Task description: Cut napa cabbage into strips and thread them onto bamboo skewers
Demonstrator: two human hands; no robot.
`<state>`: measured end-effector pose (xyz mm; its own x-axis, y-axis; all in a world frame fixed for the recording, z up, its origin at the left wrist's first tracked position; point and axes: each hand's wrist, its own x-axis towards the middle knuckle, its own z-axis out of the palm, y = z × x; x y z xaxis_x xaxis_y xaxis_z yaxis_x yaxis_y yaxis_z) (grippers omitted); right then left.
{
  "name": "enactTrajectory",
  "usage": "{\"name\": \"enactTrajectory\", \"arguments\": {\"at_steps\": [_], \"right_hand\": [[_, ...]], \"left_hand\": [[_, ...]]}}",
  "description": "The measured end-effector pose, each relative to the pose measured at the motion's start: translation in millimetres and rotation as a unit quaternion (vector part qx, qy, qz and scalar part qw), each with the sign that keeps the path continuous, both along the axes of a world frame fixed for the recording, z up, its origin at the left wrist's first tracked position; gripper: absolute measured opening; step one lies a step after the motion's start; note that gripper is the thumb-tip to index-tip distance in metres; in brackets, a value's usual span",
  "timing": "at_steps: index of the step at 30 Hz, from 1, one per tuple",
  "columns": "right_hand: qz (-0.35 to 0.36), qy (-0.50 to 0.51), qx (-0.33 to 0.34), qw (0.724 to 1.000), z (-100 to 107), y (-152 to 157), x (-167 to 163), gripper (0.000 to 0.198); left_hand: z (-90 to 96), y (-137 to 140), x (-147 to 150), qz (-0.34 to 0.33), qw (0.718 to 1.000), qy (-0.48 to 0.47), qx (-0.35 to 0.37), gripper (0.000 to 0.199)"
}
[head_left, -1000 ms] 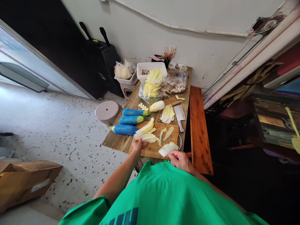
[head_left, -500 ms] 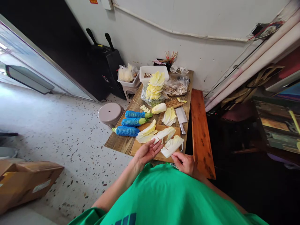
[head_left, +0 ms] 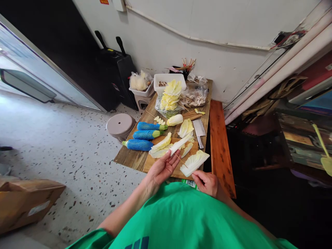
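Observation:
My left hand (head_left: 164,169) is palm up, thumb and fingers about the base of a long, white-stemmed cabbage leaf (head_left: 180,144). A thin wooden skewer (head_left: 181,159) runs from beside these fingers toward a second cabbage leaf (head_left: 195,162). My right hand (head_left: 206,182) pinches that leaf at its lower white edge, fingers curled; whether the skewer pierces it is unclear. Beneath both hands is a wooden cutting board (head_left: 178,172) with more cabbage leaves (head_left: 160,147) on it. A cleaver (head_left: 199,129) lies to the right, beyond the board.
Netted blue-wrapped zucchini (head_left: 137,145) lie left of the board. Behind are a small cabbage head (head_left: 175,120), stacked leaves (head_left: 171,95), loose skewers (head_left: 190,114), a white tub (head_left: 157,83) and a bag of mushrooms (head_left: 195,98). A stool (head_left: 119,124) stands left, a wooden bench (head_left: 221,145) right.
My right hand has moved its leaf slightly right, away from my left hand, and more of the skewer shows between them. My left hand still holds the long leaf.

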<state>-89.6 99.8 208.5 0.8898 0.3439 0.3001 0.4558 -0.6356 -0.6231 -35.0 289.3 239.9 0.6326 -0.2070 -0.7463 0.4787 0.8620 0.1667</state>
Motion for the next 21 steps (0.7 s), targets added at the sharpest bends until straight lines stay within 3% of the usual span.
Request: {"name": "enactTrajectory", "arguments": {"at_steps": [21], "right_hand": [[-0.004,0.006,0.000,1.000,8.8,-3.3,-8.4,0.023]], "left_hand": [[-0.9,-7.0,-9.0,0.017,1.000,-0.021,0.013,0.010]]}}
